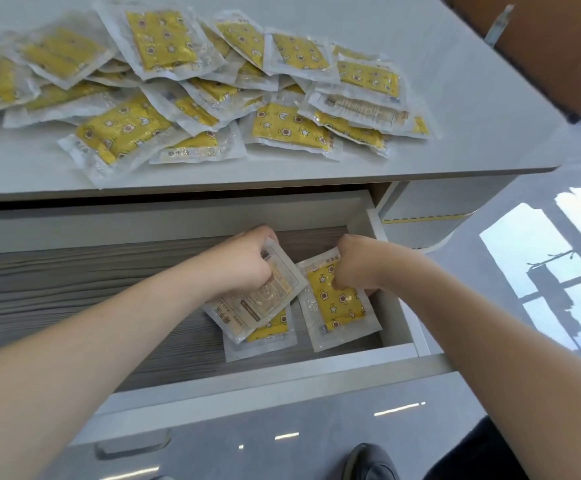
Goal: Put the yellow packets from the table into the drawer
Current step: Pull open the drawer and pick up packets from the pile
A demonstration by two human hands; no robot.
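Note:
Several yellow packets (192, 88) in clear wrappers lie heaped on the grey table (455, 109). Below it the drawer (400, 349) is pulled out. Both my hands reach into its right end. My left hand (244, 263) grips a packet turned label side up (265, 303), which lies over another yellow packet (268, 332) on the drawer floor. My right hand (358, 263) pinches the top of a yellow packet with a star pattern (337, 303) that leans near the drawer's right wall.
The drawer's wood-grain floor (74, 299) stretches left of my hands. A brown cardboard box (555, 53) stands at the table's far right. A glossy floor (531, 278) lies right of the cabinet, and a dark shoe (368, 462) shows below the drawer front.

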